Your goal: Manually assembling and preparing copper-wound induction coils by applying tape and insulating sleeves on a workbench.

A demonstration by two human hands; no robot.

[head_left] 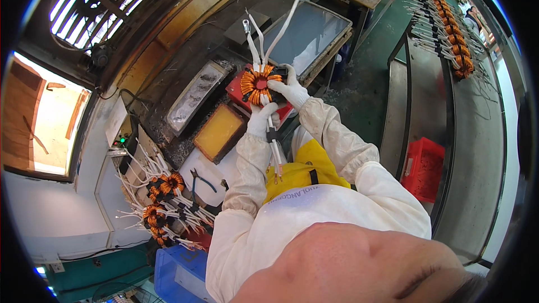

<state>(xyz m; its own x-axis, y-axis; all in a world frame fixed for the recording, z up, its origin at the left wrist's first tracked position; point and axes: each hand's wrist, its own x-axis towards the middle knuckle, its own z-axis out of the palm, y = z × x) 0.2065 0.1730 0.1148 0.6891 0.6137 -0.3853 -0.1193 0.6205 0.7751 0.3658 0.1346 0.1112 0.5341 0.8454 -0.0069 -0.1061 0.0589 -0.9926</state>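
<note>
Both my hands wear white gloves. Between them is a ring-shaped coil (247, 85) wound with orange copper wire, with white-sleeved leads running up and down from it. My left hand (261, 119) is closed around the lower leads, just under the ring. At the ring's right side, my right hand (292, 88) grips the edge with its thumb on the front. A metal lug tips one upper lead, and a longer lead ends in red. Behind the coil sits a red box-like object (233, 91), partly hidden. The lower leads hang in front of my yellow apron (309, 171).
Left of my hands are a tray of amber material (220, 129) and a long metal trough (196, 98). Pliers (200, 182) lie near my left forearm. Several more coils (160, 207) pile at lower left, above a blue crate (178, 272). A rack with coils (452, 31) and a red basket (424, 169) stand right.
</note>
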